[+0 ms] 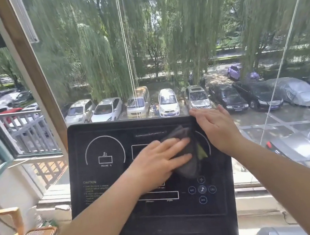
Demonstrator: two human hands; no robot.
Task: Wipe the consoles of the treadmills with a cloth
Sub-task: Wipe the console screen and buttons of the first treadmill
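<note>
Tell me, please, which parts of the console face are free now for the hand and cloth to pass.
On the console, the left side is free: the incline dial and caution text. The bottom strip below the round buttons is also bare. The upper right is crowded: the left hand presses the cloth flat there, and the right hand rests on the top right corner.

Console (101, 193): "CAUTION", "INCLINE %" (smaller print blurred).

both hands (156, 159) (215, 127) flat, fingers extended
</note>
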